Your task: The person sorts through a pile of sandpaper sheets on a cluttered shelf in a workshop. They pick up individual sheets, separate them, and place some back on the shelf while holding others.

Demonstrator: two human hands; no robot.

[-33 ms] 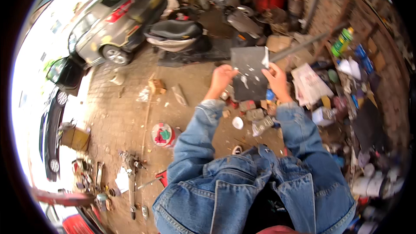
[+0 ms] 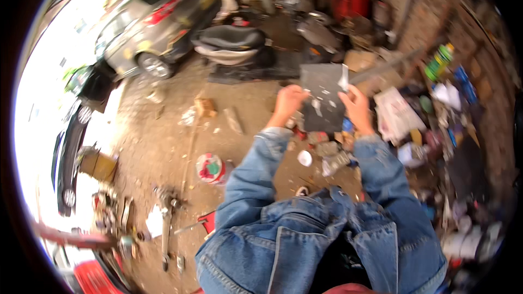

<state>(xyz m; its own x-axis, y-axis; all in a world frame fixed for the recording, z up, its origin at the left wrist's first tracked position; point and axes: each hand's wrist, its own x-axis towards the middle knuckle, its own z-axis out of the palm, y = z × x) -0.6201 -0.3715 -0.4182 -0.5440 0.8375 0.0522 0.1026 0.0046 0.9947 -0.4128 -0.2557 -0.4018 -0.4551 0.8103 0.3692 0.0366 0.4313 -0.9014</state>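
Observation:
A dark grey rectangular sheet [image 2: 327,114] with several white flecks is held up in front of me. At its upper right corner a white strip [image 2: 344,78] stands out, perhaps peeled backing or paper. My left hand [image 2: 289,104] pinches the sheet's left edge between thumb and fingers. On the opposite edge, just below the white strip, my right hand [image 2: 358,110] is closed with its thumb and forefinger at the sheet. Motion blur hides the exact fingertip contact.
A red and white bucket [image 2: 211,169] stands on the ground left of me. Ahead are a scooter with a dark seat [image 2: 231,38] and a grey car [image 2: 158,38]. Clutter, a green bottle [image 2: 439,62] and papers [image 2: 397,114] lie at right; a metal shaft-like part [image 2: 166,234] at lower left.
The surroundings have shifted slightly right in the picture as my head moved. Both hands keep the sheet up; its white strip now sits a little farther above the right thumb.

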